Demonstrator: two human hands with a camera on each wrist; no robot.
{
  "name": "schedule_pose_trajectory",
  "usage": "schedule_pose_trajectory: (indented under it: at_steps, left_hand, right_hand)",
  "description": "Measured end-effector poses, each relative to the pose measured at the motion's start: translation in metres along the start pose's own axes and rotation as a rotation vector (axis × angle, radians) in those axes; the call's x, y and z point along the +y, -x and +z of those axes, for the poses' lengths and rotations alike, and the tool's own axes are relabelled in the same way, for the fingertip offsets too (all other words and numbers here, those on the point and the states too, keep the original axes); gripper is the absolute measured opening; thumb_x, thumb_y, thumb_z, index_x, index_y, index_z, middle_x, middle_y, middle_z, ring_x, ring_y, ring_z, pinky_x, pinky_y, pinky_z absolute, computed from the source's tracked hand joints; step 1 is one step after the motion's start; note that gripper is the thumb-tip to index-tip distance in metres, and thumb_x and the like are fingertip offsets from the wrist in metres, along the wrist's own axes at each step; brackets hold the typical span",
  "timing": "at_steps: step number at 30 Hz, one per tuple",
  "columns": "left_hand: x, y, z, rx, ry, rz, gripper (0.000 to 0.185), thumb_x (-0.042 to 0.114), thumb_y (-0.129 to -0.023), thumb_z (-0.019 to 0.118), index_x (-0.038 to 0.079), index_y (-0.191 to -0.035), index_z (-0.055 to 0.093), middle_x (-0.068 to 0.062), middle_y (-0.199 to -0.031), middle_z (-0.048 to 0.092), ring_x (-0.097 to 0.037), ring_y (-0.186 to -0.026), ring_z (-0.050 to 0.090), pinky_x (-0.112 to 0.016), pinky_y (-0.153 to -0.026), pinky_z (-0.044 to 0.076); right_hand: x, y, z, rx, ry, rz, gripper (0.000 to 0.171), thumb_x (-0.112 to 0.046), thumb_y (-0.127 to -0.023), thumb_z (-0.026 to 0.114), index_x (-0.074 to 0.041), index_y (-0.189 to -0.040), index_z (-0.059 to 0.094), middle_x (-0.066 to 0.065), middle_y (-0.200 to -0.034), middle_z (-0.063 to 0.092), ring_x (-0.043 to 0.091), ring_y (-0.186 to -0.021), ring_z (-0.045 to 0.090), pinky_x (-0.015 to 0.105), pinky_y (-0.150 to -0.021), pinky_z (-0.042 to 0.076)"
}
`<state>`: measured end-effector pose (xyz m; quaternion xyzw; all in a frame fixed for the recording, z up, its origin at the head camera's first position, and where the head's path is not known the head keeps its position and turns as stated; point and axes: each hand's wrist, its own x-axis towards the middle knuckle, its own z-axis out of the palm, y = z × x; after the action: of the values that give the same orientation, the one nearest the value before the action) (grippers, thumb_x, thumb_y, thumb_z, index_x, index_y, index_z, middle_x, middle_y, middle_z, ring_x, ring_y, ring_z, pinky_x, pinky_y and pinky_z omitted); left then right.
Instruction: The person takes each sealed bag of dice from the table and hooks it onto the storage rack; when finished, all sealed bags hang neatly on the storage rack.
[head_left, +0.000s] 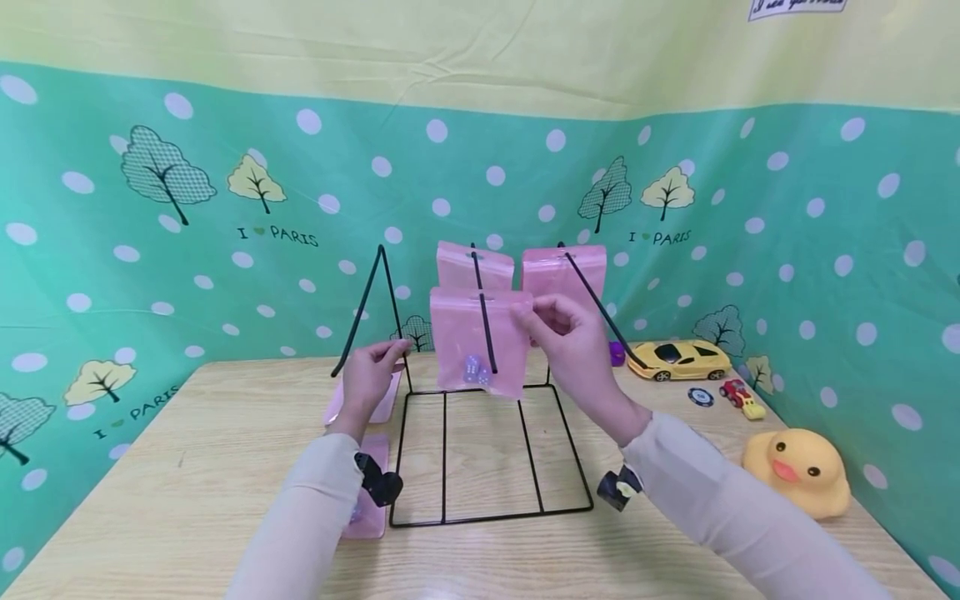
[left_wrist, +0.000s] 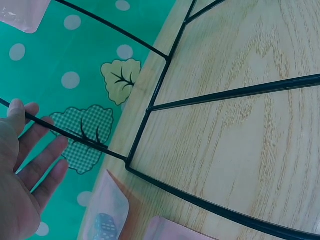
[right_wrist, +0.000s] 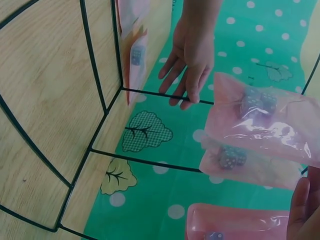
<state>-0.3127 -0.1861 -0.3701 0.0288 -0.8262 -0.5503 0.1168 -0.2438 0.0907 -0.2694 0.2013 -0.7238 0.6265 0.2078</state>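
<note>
Wooden table (head_left: 225,467): right hand (head_left: 573,342) pinching pink bag (head_left: 476,337).

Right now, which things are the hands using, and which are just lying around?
Being used:
- right hand, pinching the front pink bag on the middle hook
- left hand, touching the black wire rack
- two more pink bags on the rack
- pink bags on the table

Just lying around:
- yellow toy car
- rubber duck
- small red toy
- poker chip

Rubber duck (head_left: 798,471) – yellow toy car (head_left: 678,358)
</note>
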Motion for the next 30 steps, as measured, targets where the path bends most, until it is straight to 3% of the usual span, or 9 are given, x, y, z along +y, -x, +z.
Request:
schedule_pose_trajectory:
  at_steps: [16, 23, 30]
  left_hand:
    - [0.000, 0.001, -0.001, 0.007, -0.002, 0.009, 0.035, 0.032, -0.106, 0.056, 0.007, -0.127, 0.072, -0.013, -0.130, 0.068, -0.031, -0.110, 0.070, -0.044, -0.095, 0.054]
    - [-0.001, 0.000, 0.000, 0.006, -0.007, 0.009, 0.036, 0.033, -0.106, 0.056, 0.008, -0.127, 0.072, -0.013, -0.129, 0.068, -0.031, -0.110, 0.070, -0.043, -0.093, 0.054]
    - [-0.002, -0.001, 0.000, 0.011, -0.002, 0.016, 0.035, 0.032, -0.106, 0.057, 0.008, -0.126, 0.073, -0.013, -0.126, 0.070, -0.030, -0.107, 0.071, -0.038, -0.089, 0.055]
  right_hand:
    - [0.007, -0.022, 0.006, 0.046, 0.102, 0.034, 0.025, -0.026, -0.094, 0.076, -0.001, -0.100, 0.073, 0.010, -0.088, 0.072, 0.020, -0.075, 0.066, 0.041, -0.069, 0.060]
    - [0.010, -0.030, 0.011, 0.096, 0.146, -0.003, 0.024, -0.026, -0.094, 0.077, -0.002, -0.096, 0.074, 0.008, -0.084, 0.071, 0.019, -0.071, 0.063, 0.024, -0.059, 0.052]
    - [0.013, -0.036, 0.015, 0.128, 0.188, -0.032, 0.025, -0.028, -0.093, 0.077, -0.003, -0.095, 0.075, 0.008, -0.081, 0.072, 0.020, -0.066, 0.061, 0.021, -0.059, 0.048]
